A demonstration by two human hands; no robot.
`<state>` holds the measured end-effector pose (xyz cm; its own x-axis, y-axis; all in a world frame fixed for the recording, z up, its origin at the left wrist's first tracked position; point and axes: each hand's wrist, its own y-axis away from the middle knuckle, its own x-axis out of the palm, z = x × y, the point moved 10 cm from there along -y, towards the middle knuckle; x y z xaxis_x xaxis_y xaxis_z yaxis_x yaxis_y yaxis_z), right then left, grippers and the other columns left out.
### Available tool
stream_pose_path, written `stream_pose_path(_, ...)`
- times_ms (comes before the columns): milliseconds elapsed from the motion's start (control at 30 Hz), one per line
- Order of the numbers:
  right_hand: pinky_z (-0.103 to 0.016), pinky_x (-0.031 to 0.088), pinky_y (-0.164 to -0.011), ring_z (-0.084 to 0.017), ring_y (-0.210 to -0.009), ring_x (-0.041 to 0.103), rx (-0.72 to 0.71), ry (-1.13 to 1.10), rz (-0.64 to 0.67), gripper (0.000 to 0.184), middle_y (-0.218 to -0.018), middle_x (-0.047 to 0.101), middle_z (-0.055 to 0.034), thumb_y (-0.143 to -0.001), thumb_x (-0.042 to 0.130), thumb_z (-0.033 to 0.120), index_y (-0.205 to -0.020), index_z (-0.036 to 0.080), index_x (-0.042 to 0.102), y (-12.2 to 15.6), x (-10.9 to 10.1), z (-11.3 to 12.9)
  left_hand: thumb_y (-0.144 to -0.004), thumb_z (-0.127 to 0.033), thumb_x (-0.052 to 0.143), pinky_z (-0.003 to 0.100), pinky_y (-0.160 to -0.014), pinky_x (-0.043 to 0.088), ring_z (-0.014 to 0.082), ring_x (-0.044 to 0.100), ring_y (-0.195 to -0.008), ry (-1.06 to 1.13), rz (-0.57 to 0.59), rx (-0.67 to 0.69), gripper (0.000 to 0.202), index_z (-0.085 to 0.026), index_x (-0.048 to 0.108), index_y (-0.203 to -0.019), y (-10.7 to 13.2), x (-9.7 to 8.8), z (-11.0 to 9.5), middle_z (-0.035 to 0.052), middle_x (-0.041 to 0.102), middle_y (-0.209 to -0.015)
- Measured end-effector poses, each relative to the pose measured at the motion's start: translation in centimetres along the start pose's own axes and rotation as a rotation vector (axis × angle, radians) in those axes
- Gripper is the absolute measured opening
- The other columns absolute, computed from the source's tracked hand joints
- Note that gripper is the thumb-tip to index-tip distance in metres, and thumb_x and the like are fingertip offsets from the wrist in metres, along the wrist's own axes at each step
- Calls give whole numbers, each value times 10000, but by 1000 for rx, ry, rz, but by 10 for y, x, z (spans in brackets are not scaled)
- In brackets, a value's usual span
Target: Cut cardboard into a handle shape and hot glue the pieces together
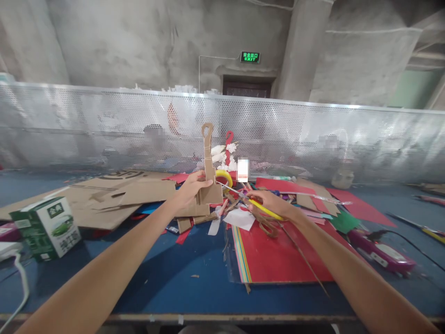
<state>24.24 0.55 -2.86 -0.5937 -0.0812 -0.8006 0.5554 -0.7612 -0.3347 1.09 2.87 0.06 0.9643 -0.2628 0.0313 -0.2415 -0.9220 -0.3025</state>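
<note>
Near the middle, my left hand [195, 188] grips a brown cardboard cutout [209, 160]. The piece stands upright, with a long neck ending in a hooked, looped top and a wider base. Closed around yellow-handled scissors [264, 208], my right hand [267, 200] points their blades left, at the right edge of the cardboard. Whether the blades touch the cardboard is hard to tell. Just behind them is a roll of yellow tape [225, 178]. A red hooked shape [228, 148] with white pieces on it stands farther back.
Flattened cardboard [100, 204] spreads across the left, behind a green and white milk carton [52, 227]. Red paper sheets [288, 255] lie under my right arm. A purple device [380, 250] with a cord sits at right. A perforated metal screen [104, 125] borders the table's back.
</note>
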Motion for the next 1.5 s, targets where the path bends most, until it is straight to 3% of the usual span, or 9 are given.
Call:
stream_pose_path(167, -364, 509, -866, -273, -1009, 679, -6, -131, 9, 407, -1125, 722, -84, -875, 653, 481, -1153, 185, 680, -2, 8, -2, -746, -195, 811, 341, -829, 545, 229, 704, -907, 126, 7, -41, 290, -173, 726, -1023, -3, 3, 11, 84, 749, -1041)
stream_pose_path(267, -348, 521, -821, -259, -962, 684, -24, -231, 38, 389, -1066, 726, -79, -882, 633, 472, -1123, 168, 669, -3, 12, 2, -754, -182, 800, 320, -790, 556, 217, 708, -854, 231, 13, -48, 234, -172, 732, -977, -5, 6, 13, 76, 752, -980)
stream_pose_path(367, -353, 524, -856, -268, -1026, 682, -59, -258, 41, 407, -1132, 719, -83, -873, 646, 462, -1161, 175, 658, -2, 11, 7, -766, -180, 787, 298, -744, 568, 192, 705, -783, 308, 32, -89, 187, -153, 734, -943, -2, 14, 12, 72, 752, -920)
stream_pose_path(567, -441, 480, -975, -316, -1139, 642, -72, 93, -84, 516, -1292, 670, -116, -830, 711, 426, -1292, 215, 619, 2, -6, 11, -788, -145, 761, 296, -687, 585, 184, 709, -725, 310, 29, -104, 149, -141, 726, -932, 6, 18, 1, 62, 749, -859)
stream_pose_path(667, -447, 482, -950, -321, -1110, 636, -102, 275, -144, 584, -1303, 644, -145, -808, 751, 461, -1303, 197, 588, 3, -13, 18, -804, -152, 747, 286, -647, 583, 186, 715, -708, 320, 37, -139, 147, -141, 722, -949, 8, 18, 3, 72, 755, -872)
stream_pose_path(833, -390, 488, -868, -288, -1056, 621, -221, 445, -255, 475, -1188, 651, -137, -895, 669, 481, -1258, 195, 560, 8, -22, 36, -850, -188, 704, 258, -624, 574, 186, 723, -703, 368, 158, -207, 148, -114, 719, -977, 14, 30, 6, 108, 758, -885)
stream_pose_path(1067, -318, 463, -708, -264, -1017, 610, -241, 564, -303, 501, -1175, 632, -109, -887, 692, 434, -1309, 228, 517, 10, -22, 54, -798, -205, 753, 240, -607, 568, 152, 681, -635, 379, 255, -74, 233, -149, 709, -1020, 19, 38, -10, 41, 713, -785)
stream_pose_path(1233, -328, 460, -692, -269, -1025, 597, -267, 595, -287, 551, -1179, 611, -111, -906, 660, 430, -1390, 238, 477, 11, -24, 60, -787, -248, 766, 240, -583, 544, 155, 665, -611, 350, 253, -7, 292, -165, 713, -1062, 18, 35, -11, 29, 697, -740)
stream_pose_path(1500, -311, 441, -677, -246, -953, 560, -296, 667, -314, 530, -1143, 566, -112, -912, 589, 228, -1429, 274, 483, 12, -27, 62, -771, -272, 795, 221, -558, 513, 130, 633, -577, 371, 299, 78, 277, -169, 708, -1013, 23, 42, -19, 8, 673, -724)
